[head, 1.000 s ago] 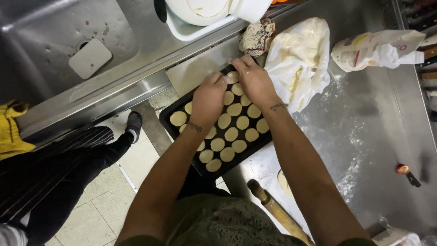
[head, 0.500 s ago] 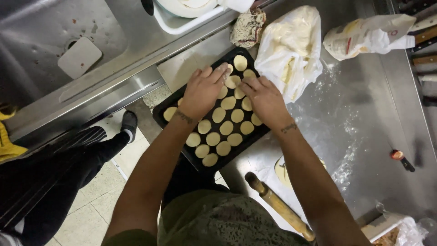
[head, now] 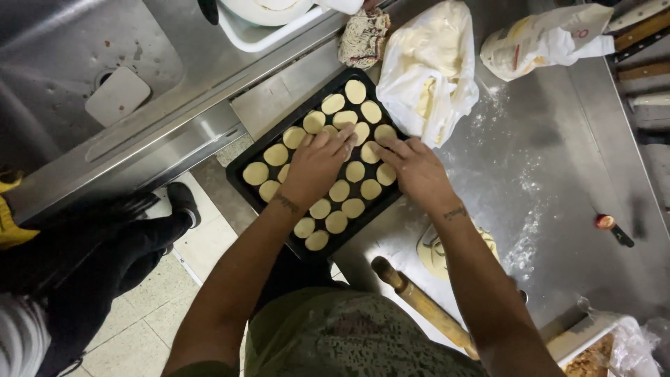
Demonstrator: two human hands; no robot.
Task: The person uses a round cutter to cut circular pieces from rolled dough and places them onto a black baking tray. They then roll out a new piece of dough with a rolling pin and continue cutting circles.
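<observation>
A person's two bare hands rest over a black rectangular baking tray (head: 246, 162) filled with rows of pale round dough discs (head: 336, 222), seen from above on a stainless steel worktop (head: 558, 174) dusted with flour. The tray sits at an angle, its lower corner overhanging the worktop's edge above the tiled floor (head: 139, 328). The left hand (head: 317, 164) lies flat across the middle rows, fingers spread and pressing on the discs, its grip wide and holding nothing. The right hand (head: 415, 171) lies at the tray's right side, fingertips touching discs near the rim, its grip likewise wide with nothing closed inside it.

Just beyond the tray's upper right edge lies a white plastic bag of dough (head: 429, 70), touching or nearly touching the rim. A crumpled patterned cloth (head: 363, 38) sits to the left of that bag, and a white paper flour sack (head: 544, 42) lies farther right. A wooden rolling pin (head: 419, 304) rests near the person's body, beside a flattened piece of dough (head: 433, 255) partly hidden by the right forearm. A small red-capped object (head: 606, 223) lies well apart to the right. A steel sink (head: 84, 63) holding a white rectangular lid occupies the upper left, and another person's dark-clothed leg and black shoe (head: 183, 199) stand on the floor at left.
</observation>
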